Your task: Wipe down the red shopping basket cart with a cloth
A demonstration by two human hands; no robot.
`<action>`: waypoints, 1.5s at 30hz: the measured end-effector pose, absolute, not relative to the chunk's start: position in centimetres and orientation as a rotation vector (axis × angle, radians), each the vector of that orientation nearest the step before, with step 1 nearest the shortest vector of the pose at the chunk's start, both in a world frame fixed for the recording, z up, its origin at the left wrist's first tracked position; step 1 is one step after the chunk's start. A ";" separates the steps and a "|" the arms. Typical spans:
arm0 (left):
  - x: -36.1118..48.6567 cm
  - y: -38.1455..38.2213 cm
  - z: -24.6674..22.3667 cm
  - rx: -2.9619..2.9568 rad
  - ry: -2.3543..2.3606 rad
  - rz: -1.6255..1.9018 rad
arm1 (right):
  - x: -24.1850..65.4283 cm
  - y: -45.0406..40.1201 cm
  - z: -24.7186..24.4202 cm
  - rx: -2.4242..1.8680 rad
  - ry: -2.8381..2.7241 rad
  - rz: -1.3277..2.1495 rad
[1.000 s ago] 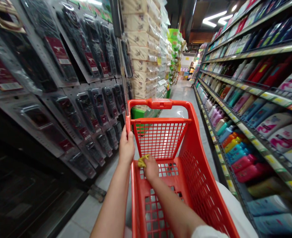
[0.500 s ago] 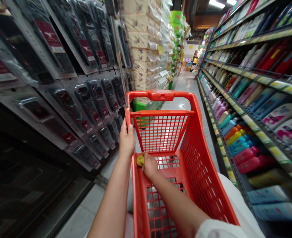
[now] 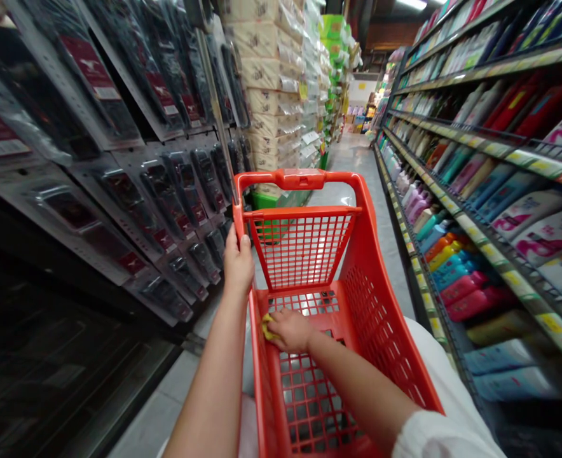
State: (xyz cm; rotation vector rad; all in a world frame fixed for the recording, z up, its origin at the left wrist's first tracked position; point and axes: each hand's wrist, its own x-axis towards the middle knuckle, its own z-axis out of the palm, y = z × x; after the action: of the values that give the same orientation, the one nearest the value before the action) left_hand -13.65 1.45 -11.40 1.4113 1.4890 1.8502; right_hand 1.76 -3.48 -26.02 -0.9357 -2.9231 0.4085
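A red plastic shopping cart (image 3: 369,305) with a grid basket fills the middle of the view. My left hand (image 3: 238,264) is wrapped round the cart's left upper edge, just below the handle corner. Inside the basket, my right hand (image 3: 288,329) presses a yellow cloth (image 3: 268,327) against the inner left wall near the bottom. Much of the cloth is hidden under my fingers. A metal pole (image 3: 219,114) rises from the cart's left handle corner.
Packaged goods hang on a rack (image 3: 100,222) close at the left. Stacked tissue packs (image 3: 269,95) stand beyond it. Shelves of bottles (image 3: 488,152) line the right side. A tiled aisle floor (image 3: 357,156) runs ahead.
My right hand has slid lower along the basket's inner left side with the yellow cloth. My left hand keeps its hold. The cart appears slightly further left in view.
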 end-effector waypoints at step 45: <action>-13.3 2.1 -11.7 1.359 1.484 1.866 | -1.8 -4.7 -26.2 -1.501 -2.682 0.374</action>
State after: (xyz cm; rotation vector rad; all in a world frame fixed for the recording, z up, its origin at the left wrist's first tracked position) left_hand -13.30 2.09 -11.70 1.3593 1.4842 1.8655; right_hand -1.76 -4.75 -26.19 -1.5005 -2.6816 0.3736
